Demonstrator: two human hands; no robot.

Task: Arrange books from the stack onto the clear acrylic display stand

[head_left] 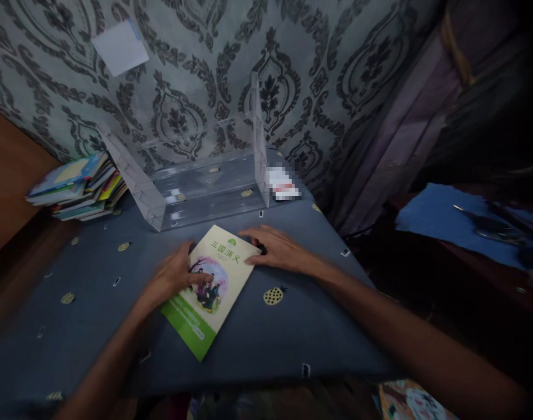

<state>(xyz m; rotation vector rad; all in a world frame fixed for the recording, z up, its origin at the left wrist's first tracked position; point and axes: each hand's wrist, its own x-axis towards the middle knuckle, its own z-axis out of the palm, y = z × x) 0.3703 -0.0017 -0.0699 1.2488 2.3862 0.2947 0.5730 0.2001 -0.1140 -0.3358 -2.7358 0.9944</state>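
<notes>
Blue cloth [91, 291], glossy thin book [218, 303], left hand [174, 280], right hand [277, 251] flat, grip released

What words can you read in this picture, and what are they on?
"三国演义": green characters on the cover of the book, between the left hand and right hand.
Small print on the book's green bottom strip: too small to read.
Stack of books: too blurred to read.
Paper on the wall: no writing shows.
</notes>
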